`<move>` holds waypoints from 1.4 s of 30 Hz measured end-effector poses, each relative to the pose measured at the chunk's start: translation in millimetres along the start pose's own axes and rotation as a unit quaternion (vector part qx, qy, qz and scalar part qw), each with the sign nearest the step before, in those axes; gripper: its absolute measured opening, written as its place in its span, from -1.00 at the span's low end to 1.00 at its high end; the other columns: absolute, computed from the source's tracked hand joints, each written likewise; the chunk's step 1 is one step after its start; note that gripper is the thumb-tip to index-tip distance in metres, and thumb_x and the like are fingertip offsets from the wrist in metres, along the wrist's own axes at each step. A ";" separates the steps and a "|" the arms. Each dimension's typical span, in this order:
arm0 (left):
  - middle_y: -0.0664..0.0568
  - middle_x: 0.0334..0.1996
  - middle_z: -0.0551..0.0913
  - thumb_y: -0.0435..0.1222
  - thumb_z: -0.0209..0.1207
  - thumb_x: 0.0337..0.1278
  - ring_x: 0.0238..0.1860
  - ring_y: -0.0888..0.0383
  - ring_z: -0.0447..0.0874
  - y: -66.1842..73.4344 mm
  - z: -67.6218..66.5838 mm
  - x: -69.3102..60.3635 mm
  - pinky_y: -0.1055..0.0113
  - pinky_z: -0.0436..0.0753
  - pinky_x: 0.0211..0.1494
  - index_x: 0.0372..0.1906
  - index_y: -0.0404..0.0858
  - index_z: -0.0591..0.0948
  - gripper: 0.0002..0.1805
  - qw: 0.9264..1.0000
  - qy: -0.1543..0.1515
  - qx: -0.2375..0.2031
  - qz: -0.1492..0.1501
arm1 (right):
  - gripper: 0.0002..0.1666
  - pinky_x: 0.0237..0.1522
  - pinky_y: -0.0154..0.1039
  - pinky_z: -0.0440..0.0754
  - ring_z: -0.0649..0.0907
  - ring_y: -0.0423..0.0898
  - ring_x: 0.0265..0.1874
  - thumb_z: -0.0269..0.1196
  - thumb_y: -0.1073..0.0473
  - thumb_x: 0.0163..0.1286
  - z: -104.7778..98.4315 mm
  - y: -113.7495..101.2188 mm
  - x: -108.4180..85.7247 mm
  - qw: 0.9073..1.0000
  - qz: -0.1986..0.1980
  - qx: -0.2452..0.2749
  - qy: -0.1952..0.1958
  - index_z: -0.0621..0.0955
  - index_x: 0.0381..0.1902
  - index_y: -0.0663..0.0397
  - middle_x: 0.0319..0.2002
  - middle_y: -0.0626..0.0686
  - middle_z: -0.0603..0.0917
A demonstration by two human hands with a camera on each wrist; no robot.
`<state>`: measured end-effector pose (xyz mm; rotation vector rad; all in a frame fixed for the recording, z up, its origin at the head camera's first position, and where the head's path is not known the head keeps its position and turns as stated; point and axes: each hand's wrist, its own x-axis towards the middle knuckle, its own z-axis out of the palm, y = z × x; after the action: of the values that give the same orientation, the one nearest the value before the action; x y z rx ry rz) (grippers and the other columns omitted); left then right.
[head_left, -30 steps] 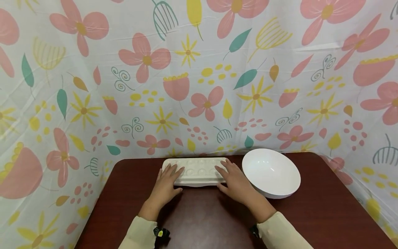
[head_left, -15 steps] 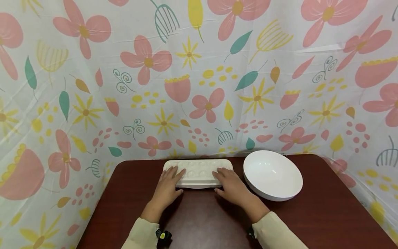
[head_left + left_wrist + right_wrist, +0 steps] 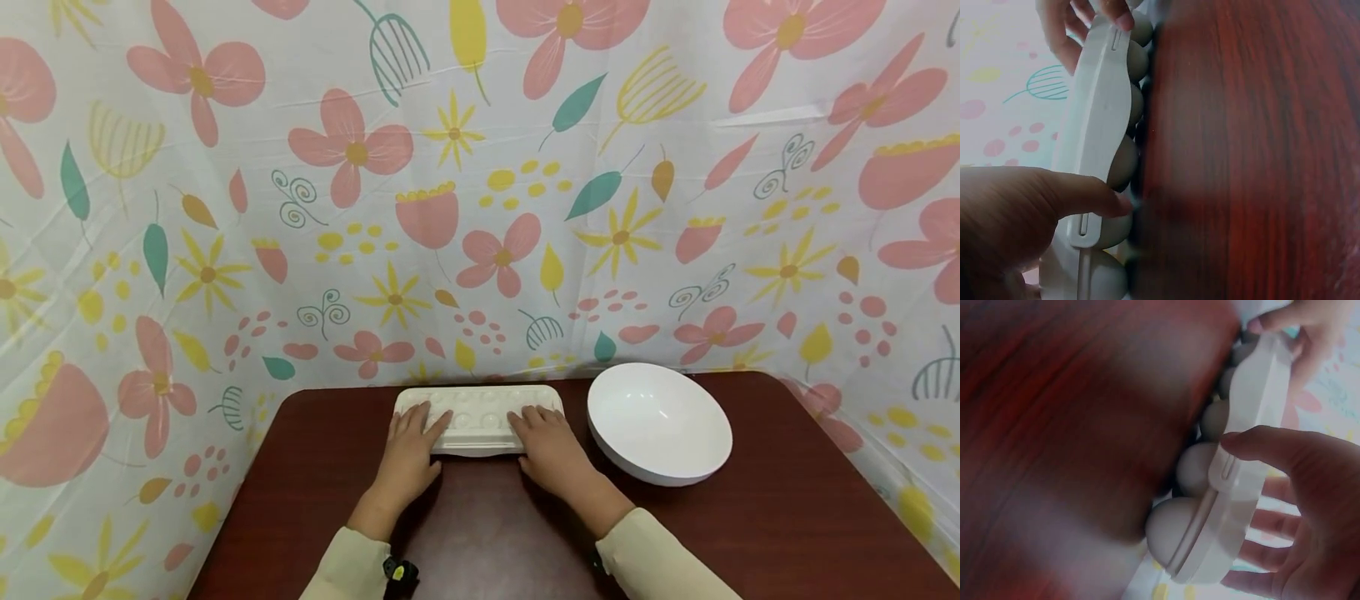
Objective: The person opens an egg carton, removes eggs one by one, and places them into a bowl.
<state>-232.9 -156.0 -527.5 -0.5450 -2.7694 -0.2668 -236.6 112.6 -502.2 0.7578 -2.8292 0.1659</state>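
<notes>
Across the far side of my head feed, I see white fabric (image 3: 500, 196) printed with pink, yellow and teal flowers and leaves, reaching down to a dark red-brown table (image 3: 487, 533). Near the table's back edge, to the right, I have a round white bowl (image 3: 660, 421). Just left of it lies the white box (image 3: 480, 421), long and low, its top marked with round bosses. Pale sleeves (image 3: 663, 554) reach toward it from the near side. At the box's left end I watch the left hand (image 3: 406, 454) hold it, fingers over the top, thumb at the front; the right hand (image 3: 552, 450) holds the other end likewise. How hard they press, I cannot tell. My wrist feeds show both thumbs on a wavy-edged front flap (image 3: 1100, 125). Under it I make out a row of grey rounded shapes (image 3: 1175, 528). Each thumb sits by a narrow slot (image 3: 1084, 224) in the flap.
</notes>
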 end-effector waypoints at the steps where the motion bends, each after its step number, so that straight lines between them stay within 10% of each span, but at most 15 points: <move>1: -0.23 0.44 0.35 -0.30 0.54 -0.17 0.44 -0.24 0.30 0.9 0.6 0.0 -0.31 0.22 0.46 0.47 -0.01 0.44 -0.06 1.000 0.001 0.005 -0.001 | -0.18 0.25 0.25 0.47 0.54 0.26 0.21 0.50 0.11 0.12 0.8 -1.6 0.6 1.000 -0.002 -0.012 0.000 0.52 0.34 0.16 0.17 0.23 0.57; 17: -0.32 0.32 0.39 -0.43 0.43 -0.14 0.35 -0.25 0.35 14.4 12.0 7.1 -0.37 0.36 0.33 0.49 0.02 0.40 -0.05 0.997 0.025 0.076 -0.014 | -0.50 -0.10 0.24 0.65 0.62 0.21 -0.17 0.37 0.30 0.20 11.5 -14.5 6.4 0.985 -0.016 -0.165 0.053 0.51 0.11 0.16 -0.07 0.16 0.52; 23: -0.33 0.26 0.44 -0.45 0.39 -0.04 0.30 -0.26 0.43 19.6 13.7 7.8 -0.34 0.41 0.31 0.46 0.02 0.43 -0.13 0.993 0.037 0.114 -0.023 | -0.46 -0.17 0.09 0.73 0.68 0.21 -0.13 0.46 0.13 0.18 15.3 -25.5 7.3 0.959 -0.017 -0.278 0.056 0.46 0.02 0.17 -0.09 0.21 0.52; 36: -0.39 0.17 0.46 -0.45 0.37 0.06 0.25 -0.27 0.46 32.1 14.4 14.6 -0.25 0.50 0.25 0.45 -0.10 0.42 -0.21 0.980 0.033 0.194 -0.039 | -0.78 -0.24 0.01 0.77 0.78 0.19 -0.07 -0.02 0.12 0.55 25.8 -46.8 20.3 0.899 0.021 -0.433 0.059 0.44 -0.10 0.18 -0.07 0.24 0.59; 42: -0.38 0.18 0.47 -0.38 0.31 0.18 0.24 -0.27 0.48 40.2 13.6 20.3 -0.25 0.53 0.22 0.49 -0.13 0.38 -0.26 0.971 0.018 0.231 -0.058 | -0.73 -0.25 -0.01 0.77 0.78 0.19 -0.07 0.01 0.06 0.57 27.4 -50.8 24.4 0.886 0.040 -0.459 0.048 0.44 -0.14 0.18 -0.10 0.24 0.58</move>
<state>-238.5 -109.3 -528.7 -0.2539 -2.6970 0.3366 -236.2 52.7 -520.5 0.3790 -2.3945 -1.0155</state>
